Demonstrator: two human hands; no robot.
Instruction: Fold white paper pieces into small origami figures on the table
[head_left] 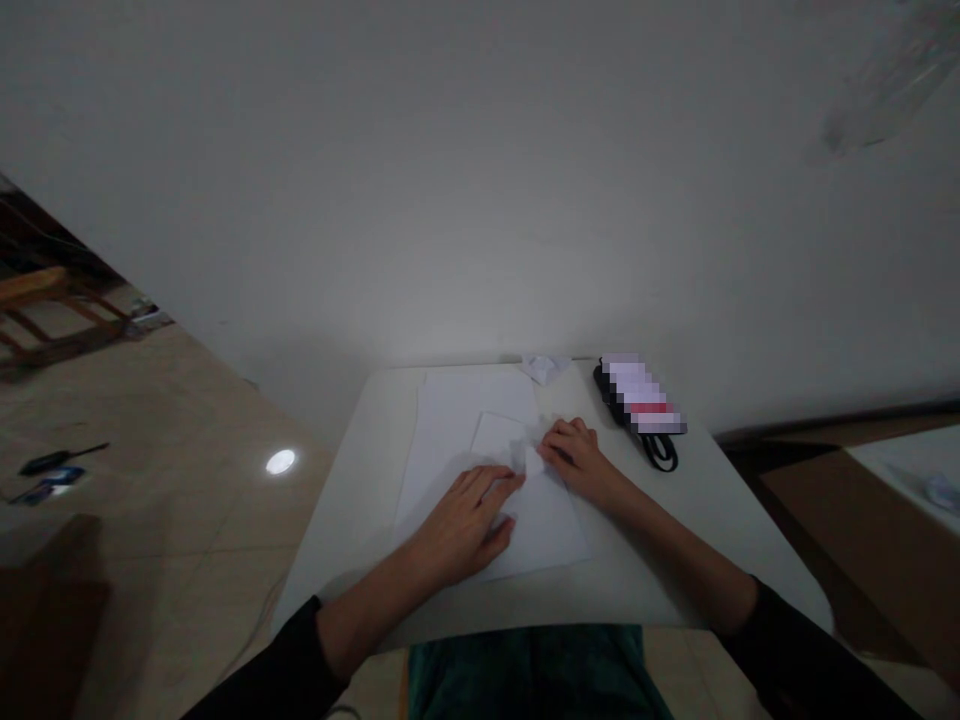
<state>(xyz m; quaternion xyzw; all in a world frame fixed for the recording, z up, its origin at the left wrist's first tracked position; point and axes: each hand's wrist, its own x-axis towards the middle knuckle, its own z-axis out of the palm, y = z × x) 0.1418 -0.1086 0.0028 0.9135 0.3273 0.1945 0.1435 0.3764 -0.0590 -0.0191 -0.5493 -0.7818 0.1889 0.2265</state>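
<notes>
The right hand (579,455) has its fingers curled and bunched at the right edge of the small paper (496,432). They seem to pinch this edge, but the light is dim and the contact of the thumb is hidden, so I cannot tell if the grip is closed. The left hand (472,520) lies flatter: its fingers reach onto the near part of the small paper, with the index finger pointing toward the right hand, and the thumb stands apart from it, so this hand is rather wide and clasps nothing.

The small paper lies between the two hands, over the larger sheet (457,405). Near the fingertips a part of it looks raised, like a flap. I judge it very light and thin, soft across its face but a little stiffer along a fold. It should crease easily and could slide on the smooth sheet, so it is better taken by an edge or corner, lightly, with a flat finger holding the rest down.

The sheet lies on the white table (337,520). At the far edge is a crumpled or folded scrap (546,368). To the right lies a black item (611,395) with a looped cord (661,455), well apart from the small paper.
</notes>
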